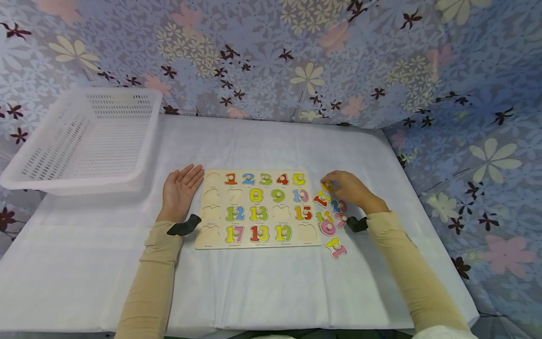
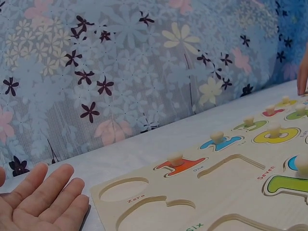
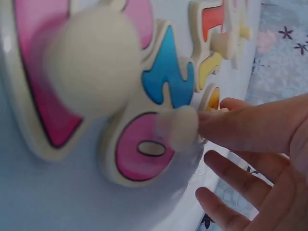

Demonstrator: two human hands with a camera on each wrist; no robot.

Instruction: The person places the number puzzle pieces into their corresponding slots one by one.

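Observation:
A wooden number puzzle board (image 1: 271, 245) lies on the white cloth, with knobbed number pieces set in it and several bare recesses, among them those marked Zero, Six and Seven in the left wrist view. My left hand (image 1: 181, 190) rests palm up beside the board's left edge, holding nothing. Right of the board, my right hand (image 1: 349, 188) has thumb and forefinger at the knob of an orange piece (image 3: 214, 96), which they seem to pinch; the fingers partly cover it. Close by lie a blue-and-pink 20 (image 3: 168, 72), a red-and-yellow piece (image 1: 322, 199) and a pink zero (image 1: 328, 228).
A white plastic basket (image 1: 84, 183) stands at the back left. A yellow-and-pink 11 (image 1: 336, 248) lies nearest the front among the loose pieces. Flowered cloth (image 1: 262, 61) hangs behind the table and along its right side.

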